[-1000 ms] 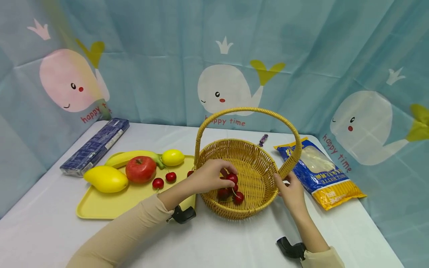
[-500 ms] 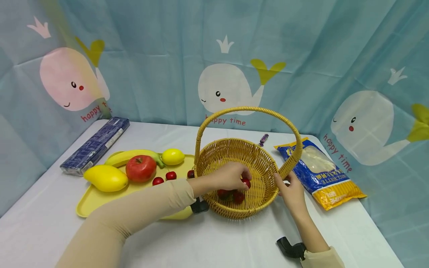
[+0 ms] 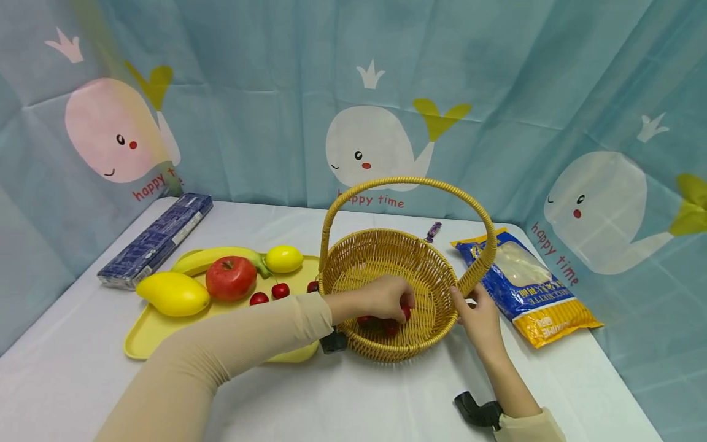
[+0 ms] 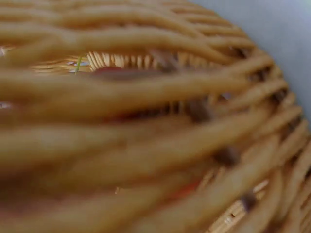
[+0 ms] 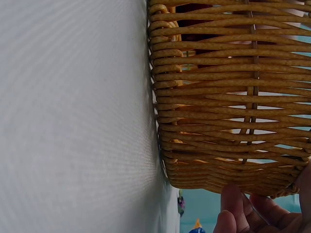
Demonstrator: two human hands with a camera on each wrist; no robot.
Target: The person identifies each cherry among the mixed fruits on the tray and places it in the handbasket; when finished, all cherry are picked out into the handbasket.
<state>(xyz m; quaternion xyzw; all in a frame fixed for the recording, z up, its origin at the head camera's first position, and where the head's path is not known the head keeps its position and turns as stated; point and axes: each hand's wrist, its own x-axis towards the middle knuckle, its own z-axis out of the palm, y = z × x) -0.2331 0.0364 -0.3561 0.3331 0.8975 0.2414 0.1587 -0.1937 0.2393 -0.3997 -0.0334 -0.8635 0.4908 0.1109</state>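
My left hand (image 3: pixel 388 296) reaches over the near-left rim into a round yellow wicker basket (image 3: pixel 386 352). Its curled fingers pinch a red cherry (image 3: pixel 406 313) low inside. Other cherries (image 3: pixel 391 329) lie beneath the hand, partly covered by it. At the basket's right side, my right hand (image 3: pixel 479 316) grips the rim by the foot of the tall arched handle (image 3: pixel 409 180), thumb on top. The right wrist view shows fingertips (image 5: pixel 233 199) against the woven wall (image 5: pixel 209 107). Blurred wicker (image 4: pixel 146 97) fills the left wrist view, hiding the left hand there.
Left of the basket, a yellow tray (image 3: pixel 138 344) bears an apple (image 3: pixel 231 279), a banana (image 3: pixel 210 259), a lemon (image 3: pixel 284 259), a mango-like yellow fruit (image 3: pixel 173 294) and cherries (image 3: pixel 280 290). A blue box (image 3: pixel 157 239), a wrapped candy (image 3: pixel 433 231) and a blue-yellow bag (image 3: pixel 525 285) lie around.
My left hand has moved right and slightly down inside the basket, carrying a cherry with it. The right hand keeps its grip on the rim, and the basket stays put.
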